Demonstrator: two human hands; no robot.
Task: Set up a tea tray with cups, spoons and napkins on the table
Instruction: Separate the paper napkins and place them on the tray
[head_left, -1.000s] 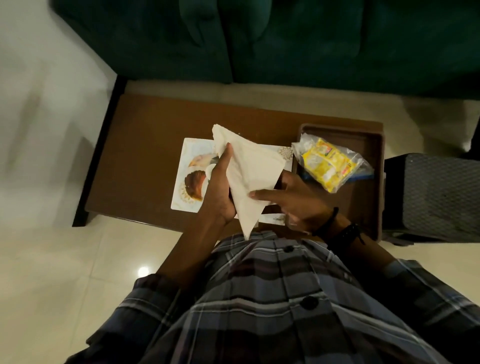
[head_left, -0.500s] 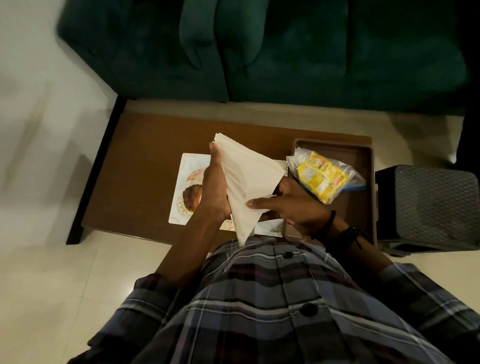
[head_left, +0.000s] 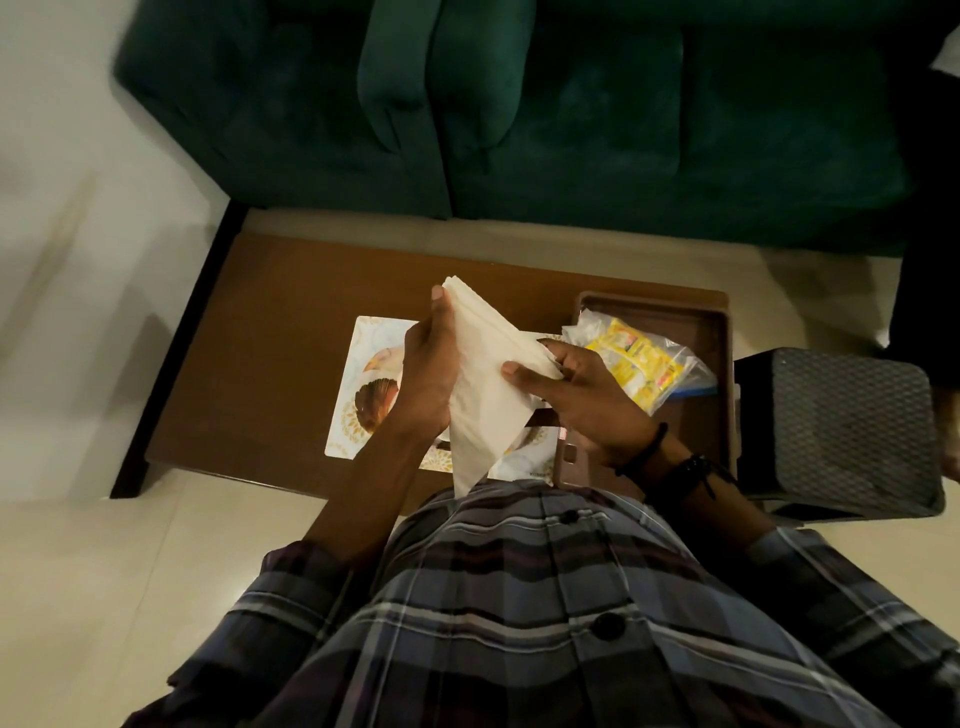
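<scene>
A white napkin (head_left: 485, 384), folded into a triangle, hangs above the brown table (head_left: 280, 322). My left hand (head_left: 428, 374) grips its left edge, thumb near the top corner. My right hand (head_left: 582, 397) pinches its right corner. Under the napkin lies a white decorated tray (head_left: 366, 384) with a gold and brown bird pattern, partly hidden by my hands. No cups or spoons show.
A brown rectangular tray (head_left: 722, 332) at the table's right end holds a clear bag of yellow sachets (head_left: 641, 364). A dark phone-like object (head_left: 569, 457) lies near its front corner. A dark stool (head_left: 841, 431) stands right of the table, a green sofa (head_left: 519, 114) behind it.
The view has tilted so the table sits lower in frame. Both hands still hold the napkin; my left thumb has slid up toward its top corner.
</scene>
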